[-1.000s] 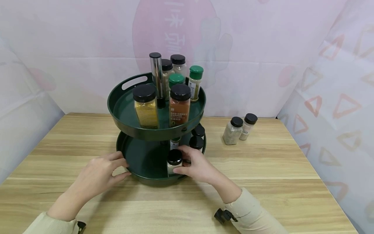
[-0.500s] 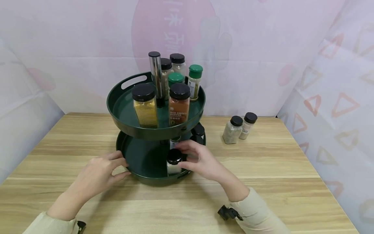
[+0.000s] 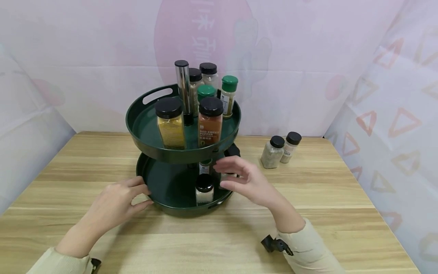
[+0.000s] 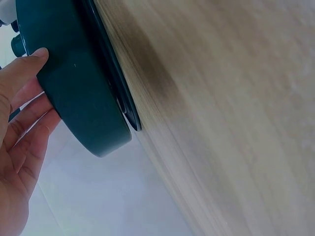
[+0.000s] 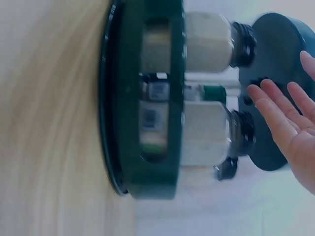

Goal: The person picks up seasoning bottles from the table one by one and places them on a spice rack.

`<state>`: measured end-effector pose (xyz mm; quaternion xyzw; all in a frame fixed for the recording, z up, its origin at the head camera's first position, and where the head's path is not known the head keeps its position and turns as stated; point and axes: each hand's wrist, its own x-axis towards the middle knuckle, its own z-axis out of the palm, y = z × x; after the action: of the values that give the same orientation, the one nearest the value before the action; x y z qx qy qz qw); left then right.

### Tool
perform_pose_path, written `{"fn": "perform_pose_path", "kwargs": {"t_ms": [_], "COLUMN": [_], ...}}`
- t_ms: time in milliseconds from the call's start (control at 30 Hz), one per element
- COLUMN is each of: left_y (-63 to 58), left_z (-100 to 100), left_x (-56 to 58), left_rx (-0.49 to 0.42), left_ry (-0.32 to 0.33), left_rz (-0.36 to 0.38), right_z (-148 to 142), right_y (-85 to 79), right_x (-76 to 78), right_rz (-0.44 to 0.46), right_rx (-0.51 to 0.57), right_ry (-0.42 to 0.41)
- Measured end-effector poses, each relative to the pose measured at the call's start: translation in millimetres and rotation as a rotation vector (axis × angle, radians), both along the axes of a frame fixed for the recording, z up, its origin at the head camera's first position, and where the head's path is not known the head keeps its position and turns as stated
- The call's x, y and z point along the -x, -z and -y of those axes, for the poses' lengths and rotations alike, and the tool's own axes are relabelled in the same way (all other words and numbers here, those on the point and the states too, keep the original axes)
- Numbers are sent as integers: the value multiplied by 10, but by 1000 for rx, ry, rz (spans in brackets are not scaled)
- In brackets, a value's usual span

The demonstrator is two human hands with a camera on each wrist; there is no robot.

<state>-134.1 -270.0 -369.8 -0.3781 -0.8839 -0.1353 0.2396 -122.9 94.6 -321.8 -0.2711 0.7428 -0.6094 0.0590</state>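
Observation:
A dark green two-tier round rack point(image 3: 164, 155) stands mid-table. My left hand point(image 3: 118, 201) holds the left rim of its lower tier; in the left wrist view the thumb point(image 4: 41, 53) lies on the outer wall and the fingers are at the rim. On the lower tier's front right stands a black-capped spice jar point(image 3: 204, 196). My right hand point(image 3: 248, 180) is just right of it, fingers spread and holding nothing. The right wrist view shows this hand point(image 5: 295, 118) apart from the jars, beside a black-capped jar point(image 5: 206, 132) and a small green-capped bottle point(image 5: 212, 93).
The upper tier bears a yellow spice jar point(image 3: 171, 131), a red sweet pepper jar point(image 3: 210, 129), a green-capped bottle point(image 3: 228, 101) and others around a chrome post point(image 3: 183, 87). Two black-capped jars, a squarer jar point(image 3: 272, 156) and a slimmer jar point(image 3: 289, 150), stand on the table point(image 3: 325, 190) at right.
My right hand has let go of the black-capped jar on the lower tier and drawn back to the right, its fingers opening. The left hand stays at the rim.

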Motion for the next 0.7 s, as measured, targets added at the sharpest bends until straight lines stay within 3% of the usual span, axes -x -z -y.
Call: {"fn": "perform_pose_path", "kwargs": {"t_ms": [433, 700], "left_y": [2, 3], "left_z": [-2, -3], "left_x": [-4, -5], "left_rx": [-2, -4], "left_ry": [-3, -8], "left_rz": [-4, -4], "right_z": [-380, -658], "right_y": [-117, -159], "right_x": [58, 119], "right_rz": [-135, -159], "right_rx": [124, 101], "right_ry": [109, 275]}}
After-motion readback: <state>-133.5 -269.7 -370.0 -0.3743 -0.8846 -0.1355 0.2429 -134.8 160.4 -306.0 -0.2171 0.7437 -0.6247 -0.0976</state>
